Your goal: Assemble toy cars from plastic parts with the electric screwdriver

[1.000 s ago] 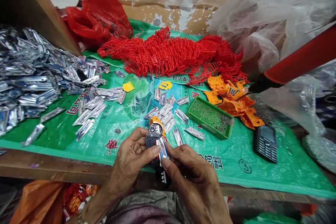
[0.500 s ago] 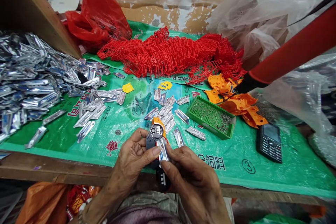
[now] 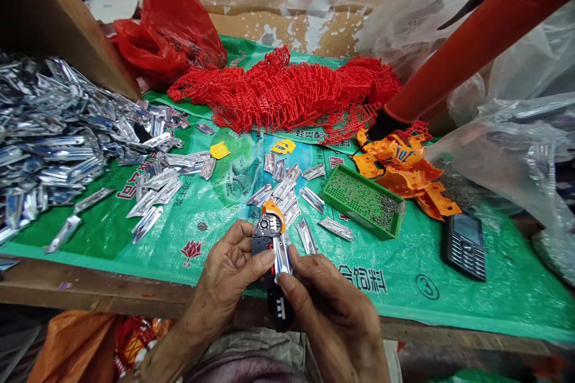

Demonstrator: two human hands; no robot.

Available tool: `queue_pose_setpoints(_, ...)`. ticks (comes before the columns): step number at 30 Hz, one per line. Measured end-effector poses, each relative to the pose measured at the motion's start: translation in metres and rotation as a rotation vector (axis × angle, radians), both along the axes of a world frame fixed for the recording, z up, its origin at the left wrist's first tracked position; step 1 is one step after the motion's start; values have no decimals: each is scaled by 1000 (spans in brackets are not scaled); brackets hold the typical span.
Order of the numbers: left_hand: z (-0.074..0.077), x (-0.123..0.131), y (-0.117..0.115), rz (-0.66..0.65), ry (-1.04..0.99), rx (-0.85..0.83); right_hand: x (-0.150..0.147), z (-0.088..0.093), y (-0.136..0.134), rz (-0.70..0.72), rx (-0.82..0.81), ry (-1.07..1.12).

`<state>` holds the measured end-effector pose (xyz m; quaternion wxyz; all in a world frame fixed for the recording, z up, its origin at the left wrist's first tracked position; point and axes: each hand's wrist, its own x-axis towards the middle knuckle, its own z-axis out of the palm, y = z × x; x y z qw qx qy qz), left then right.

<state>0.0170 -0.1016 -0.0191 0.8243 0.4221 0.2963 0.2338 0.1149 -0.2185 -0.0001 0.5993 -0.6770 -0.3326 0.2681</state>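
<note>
Low in the middle of the head view, my left hand [image 3: 233, 266] is closed around a black plastic toy part [image 3: 268, 227] with an orange cap. My left thumb presses on a shiny silver piece [image 3: 282, 260] lying along it. From the other side, my right hand [image 3: 330, 305] pinches the silver piece's lower end between thumb and fingers. The toy part's black lower end [image 3: 279, 309] hangs below my fingers, over the table edge. Just beyond my hands lie several loose silver pieces [image 3: 286, 185] like the one I hold.
Many silver pieces [image 3: 54, 137] are heaped at left. Red plastic frames [image 3: 278, 93] pile up behind. On the right are a green tray of small screws [image 3: 335, 194], orange shells [image 3: 404, 161], a keypad phone [image 3: 465, 245] and a thick red-orange rod [image 3: 471, 42] slanting down.
The slanting rod has swung left, its dark lower end now behind the orange shells. My hands keep almost the same place and grip, with the silver piece turned slightly more upright.
</note>
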Motion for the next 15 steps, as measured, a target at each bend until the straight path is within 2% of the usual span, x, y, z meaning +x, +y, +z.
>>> queue_pose_setpoints(15, 6, 2, 2, -39, 29, 8, -1, 10, 4, -38, -122, 260)
